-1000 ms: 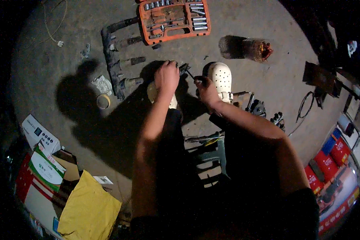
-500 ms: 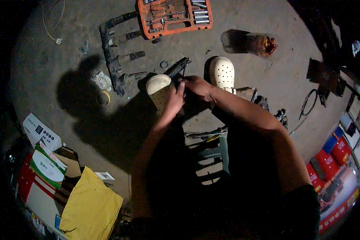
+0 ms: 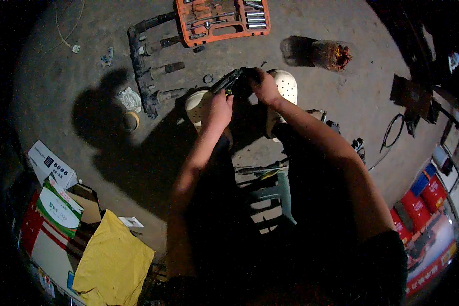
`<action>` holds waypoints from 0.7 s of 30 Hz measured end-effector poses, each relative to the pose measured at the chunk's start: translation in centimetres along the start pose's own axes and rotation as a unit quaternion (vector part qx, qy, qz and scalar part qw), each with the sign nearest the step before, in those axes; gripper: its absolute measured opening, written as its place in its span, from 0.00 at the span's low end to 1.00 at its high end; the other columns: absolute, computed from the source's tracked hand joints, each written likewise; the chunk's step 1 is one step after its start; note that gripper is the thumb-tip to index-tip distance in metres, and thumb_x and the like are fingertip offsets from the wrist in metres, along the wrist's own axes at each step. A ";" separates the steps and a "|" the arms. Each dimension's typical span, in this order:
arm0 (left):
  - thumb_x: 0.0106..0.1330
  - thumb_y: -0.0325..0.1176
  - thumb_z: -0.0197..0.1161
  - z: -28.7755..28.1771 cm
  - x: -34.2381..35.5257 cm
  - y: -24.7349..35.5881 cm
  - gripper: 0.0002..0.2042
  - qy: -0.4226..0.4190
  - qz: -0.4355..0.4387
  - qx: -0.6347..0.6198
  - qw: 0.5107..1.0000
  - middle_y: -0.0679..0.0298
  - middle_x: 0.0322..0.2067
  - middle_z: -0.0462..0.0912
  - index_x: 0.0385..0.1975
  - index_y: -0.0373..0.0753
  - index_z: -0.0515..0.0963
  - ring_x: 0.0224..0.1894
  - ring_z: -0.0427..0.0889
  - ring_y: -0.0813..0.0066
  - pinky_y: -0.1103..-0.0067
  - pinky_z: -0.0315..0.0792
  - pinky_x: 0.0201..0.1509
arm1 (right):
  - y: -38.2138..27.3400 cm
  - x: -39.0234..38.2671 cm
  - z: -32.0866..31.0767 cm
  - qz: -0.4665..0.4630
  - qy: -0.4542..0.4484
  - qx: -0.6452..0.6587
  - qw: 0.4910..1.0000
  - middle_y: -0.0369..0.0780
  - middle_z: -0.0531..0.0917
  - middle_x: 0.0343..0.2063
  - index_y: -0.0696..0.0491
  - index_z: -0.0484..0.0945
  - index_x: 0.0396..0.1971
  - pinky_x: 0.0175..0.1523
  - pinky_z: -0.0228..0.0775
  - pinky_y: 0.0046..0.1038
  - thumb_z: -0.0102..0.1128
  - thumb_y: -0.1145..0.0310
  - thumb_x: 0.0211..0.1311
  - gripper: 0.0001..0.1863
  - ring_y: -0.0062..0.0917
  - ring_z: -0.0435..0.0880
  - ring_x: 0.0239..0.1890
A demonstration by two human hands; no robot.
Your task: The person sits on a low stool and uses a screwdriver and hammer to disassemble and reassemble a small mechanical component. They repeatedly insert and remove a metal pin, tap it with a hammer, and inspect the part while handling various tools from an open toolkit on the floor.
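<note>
- Half a second back the two hands sat packed together over the left clog; now the right hand (image 3: 262,84) has pulled away to the right and sits just before the right clog (image 3: 285,86), while the left hand (image 3: 218,108) stays over the left clog (image 3: 196,104).
- A second ago the hands were apart, each by its own clog, with the tool barely showing between them.
- The tool (image 3: 228,81), a dark plier-like thing, now spans the gap between the hands; earlier it stuck out past the joined hands toward the upper right.
- Its long axis runs on a slant, from lower left at the left hand up to the right at the right hand; the far end points toward the orange case (image 3: 186,20).
- It is held above the floor (image 3: 341,97), between the two clogs and in front of the knees.
- Left hand: fingers curled shut round the tool's lower end.
- Right hand: fist closed on the upper end; how the fingers lie there is too dark to tell.
- Left of the hands lies a dark bracket (image 3: 137,66) with three stubs; beyond the right clog, a rusty can (image 3: 331,53) on its side.
- A stool (image 3: 270,196) shows between the legs.
</note>
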State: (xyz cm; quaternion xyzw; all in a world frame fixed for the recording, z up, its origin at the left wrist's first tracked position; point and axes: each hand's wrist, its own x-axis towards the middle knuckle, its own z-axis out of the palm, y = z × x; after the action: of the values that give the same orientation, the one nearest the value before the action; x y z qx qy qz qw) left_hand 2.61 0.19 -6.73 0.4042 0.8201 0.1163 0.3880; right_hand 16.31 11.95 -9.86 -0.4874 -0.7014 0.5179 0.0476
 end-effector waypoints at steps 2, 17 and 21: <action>0.64 0.41 0.51 0.7 1.1 -0.6 0.15 -0.012 0.028 -0.018 0.999 0.48 0.34 0.79 0.38 0.35 0.73 0.38 0.77 0.48 0.61 0.70 0.41 | -0.3 -0.4 -0.4 0.020 -0.012 0.008 1.000 0.51 0.80 0.35 0.61 0.72 0.44 0.44 0.70 0.33 0.54 0.73 0.55 0.15 0.40 0.80 0.39; 0.65 0.41 0.50 -0.5 -2.4 1.0 0.17 -0.017 0.066 -0.055 0.996 0.48 0.30 0.80 0.47 0.36 0.71 0.34 0.78 0.47 0.62 0.71 0.38 | 1.9 -2.1 -3.1 0.017 0.017 0.101 0.995 0.49 0.79 0.37 0.62 0.71 0.43 0.46 0.69 0.32 0.53 0.70 0.60 0.14 0.38 0.78 0.40; 0.65 0.40 0.52 -0.5 -2.5 1.1 0.18 -0.039 0.049 -0.094 0.994 0.46 0.30 0.78 0.47 0.33 0.70 0.33 0.78 0.49 0.65 0.70 0.35 | 4.0 -2.0 -3.2 0.046 -0.012 0.166 0.985 0.44 0.79 0.37 0.63 0.69 0.44 0.45 0.69 0.27 0.51 0.68 0.63 0.15 0.28 0.78 0.37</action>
State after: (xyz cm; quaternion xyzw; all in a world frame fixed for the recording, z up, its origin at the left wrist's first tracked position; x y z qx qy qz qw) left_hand 3.79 -0.89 -4.46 0.4102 0.7689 0.1954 0.4498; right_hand 21.72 12.57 -10.61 -0.4980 -0.5833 0.6345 0.0953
